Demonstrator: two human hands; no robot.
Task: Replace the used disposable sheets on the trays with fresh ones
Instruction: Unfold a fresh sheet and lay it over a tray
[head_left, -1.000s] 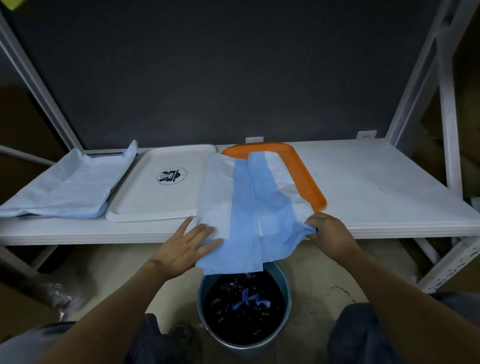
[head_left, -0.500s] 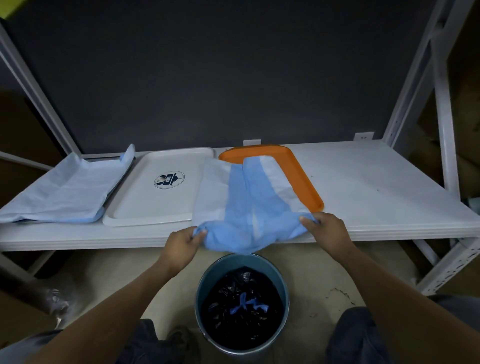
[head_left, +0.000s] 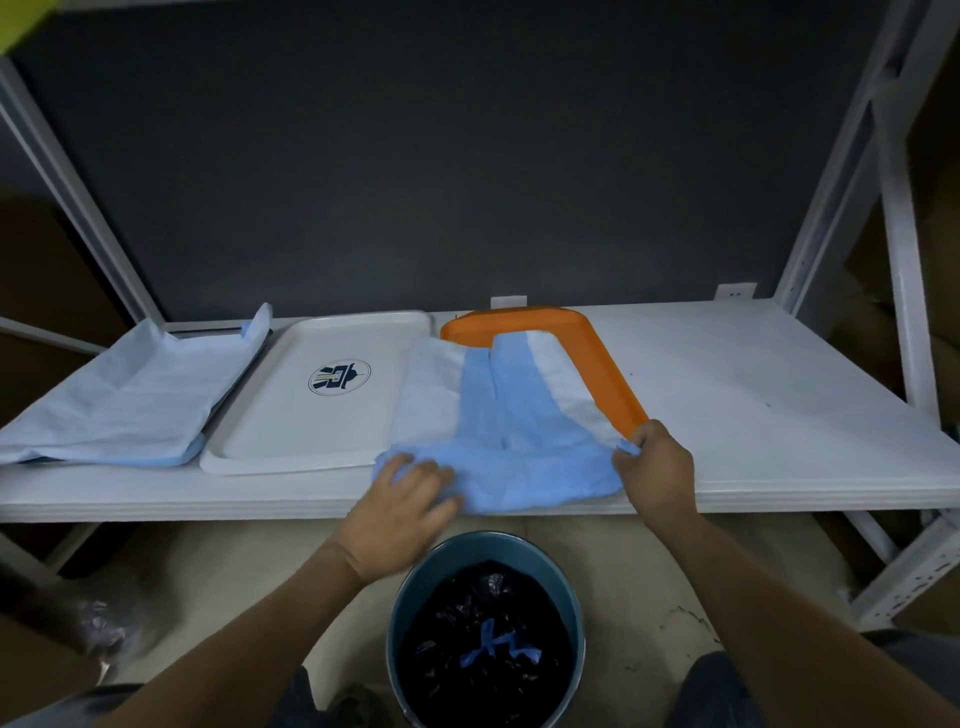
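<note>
A crumpled blue and white used sheet (head_left: 511, 415) lies across the orange tray (head_left: 597, 364), its near end bunched at the shelf's front edge. My left hand (head_left: 402, 512) grips the bunched left corner of the sheet. My right hand (head_left: 657, 467) pinches its right corner beside the tray's near right corner. A bare white tray (head_left: 311, 410) with a round logo sits to the left. Further left lies a pale blue stack of sheets (head_left: 124, 400).
A blue bin (head_left: 485, 629) with a black liner stands on the floor below the shelf edge, a blue scrap inside. The white shelf (head_left: 753, 405) stretches to the right of the orange tray. White rack uprights stand at both sides.
My left hand went from lying flat on the sheet to gripping its left corner. The hanging near end was gathered up onto the shelf edge. My right hand kept its hold.
</note>
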